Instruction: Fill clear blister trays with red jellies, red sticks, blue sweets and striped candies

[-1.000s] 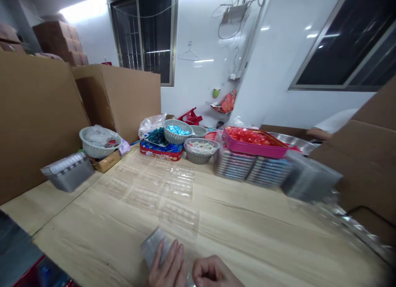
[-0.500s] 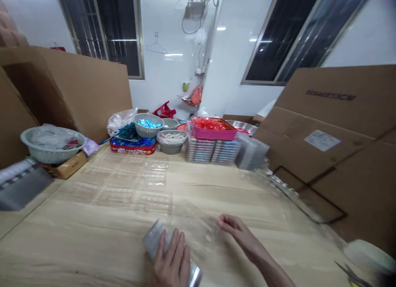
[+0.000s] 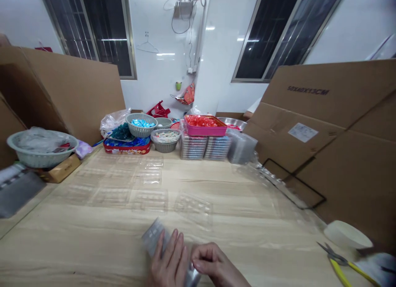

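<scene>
My left hand (image 3: 169, 262) lies with its fingers flat and together on a stack of clear plastic trays (image 3: 153, 237) at the near edge of the wooden table (image 3: 93, 245). My right hand (image 3: 213, 264) is curled right beside it, its fingertips pinching at the right end of the same stack. Several single clear trays (image 3: 193, 204) lie spread out on the table just beyond my hands, in rows reaching toward the back.
At the back stand small baskets (image 3: 140, 125), a red tin (image 3: 126, 146), a pink tray of red pieces (image 3: 204, 126) on stacked cases (image 3: 206, 146). Cardboard sheets (image 3: 334, 134) lean on the right and left. A white bowl (image 3: 41, 148), a tape roll (image 3: 346, 235) and yellow scissors (image 3: 338, 264) lie nearby.
My right hand reached out, laid a clear tray on the table ahead, then came back to the stack beside my left hand. The camera swung to the right.
</scene>
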### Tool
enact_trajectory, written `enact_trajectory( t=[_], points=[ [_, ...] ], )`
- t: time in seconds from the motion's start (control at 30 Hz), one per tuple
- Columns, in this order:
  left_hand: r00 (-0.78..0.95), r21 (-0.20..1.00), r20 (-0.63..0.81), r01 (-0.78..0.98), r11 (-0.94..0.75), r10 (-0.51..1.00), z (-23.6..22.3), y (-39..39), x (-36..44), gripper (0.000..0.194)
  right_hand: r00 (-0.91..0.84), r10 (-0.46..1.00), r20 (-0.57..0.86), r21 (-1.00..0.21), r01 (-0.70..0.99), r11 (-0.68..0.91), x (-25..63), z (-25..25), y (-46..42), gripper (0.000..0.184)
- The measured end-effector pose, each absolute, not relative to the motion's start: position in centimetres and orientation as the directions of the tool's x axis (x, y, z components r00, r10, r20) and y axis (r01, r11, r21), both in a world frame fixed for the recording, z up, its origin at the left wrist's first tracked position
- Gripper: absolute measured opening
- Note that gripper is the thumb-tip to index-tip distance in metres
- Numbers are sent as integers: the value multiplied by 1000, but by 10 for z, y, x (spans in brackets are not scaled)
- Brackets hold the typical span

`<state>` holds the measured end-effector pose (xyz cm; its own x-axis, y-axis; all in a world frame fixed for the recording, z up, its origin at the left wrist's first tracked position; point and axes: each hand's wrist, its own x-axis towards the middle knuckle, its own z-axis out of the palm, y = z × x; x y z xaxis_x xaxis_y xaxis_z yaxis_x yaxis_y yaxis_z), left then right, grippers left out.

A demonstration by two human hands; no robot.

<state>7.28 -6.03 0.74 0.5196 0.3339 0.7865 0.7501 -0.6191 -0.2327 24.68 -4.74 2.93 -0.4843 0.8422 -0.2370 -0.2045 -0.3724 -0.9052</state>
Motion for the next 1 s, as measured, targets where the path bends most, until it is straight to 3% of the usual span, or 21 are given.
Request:
enact_trajectory(
  t=[0.37, 0.57, 0.87, 1.0],
  points=[
    [581, -288, 757, 707, -646, 299, 14, -72, 59, 25, -497, 822, -277, -860, -253, -442, 234, 33, -67, 43],
    [571, -278, 766, 709, -648, 296, 18, -72, 58, 21, -398, 896, -199, -979, 34, -202, 236, 36, -69, 46],
    [584, -268, 769, 664, -698, 260, 12, -79, 29, 13, -173, 946, -274, -962, 61, -268, 255, 21, -44, 31],
    [664, -323, 685, 646, -691, 300, 14, -82, -8, 22, -158, 960, -230, -944, 274, -181, 285, 16, -15, 31]
  ],
)
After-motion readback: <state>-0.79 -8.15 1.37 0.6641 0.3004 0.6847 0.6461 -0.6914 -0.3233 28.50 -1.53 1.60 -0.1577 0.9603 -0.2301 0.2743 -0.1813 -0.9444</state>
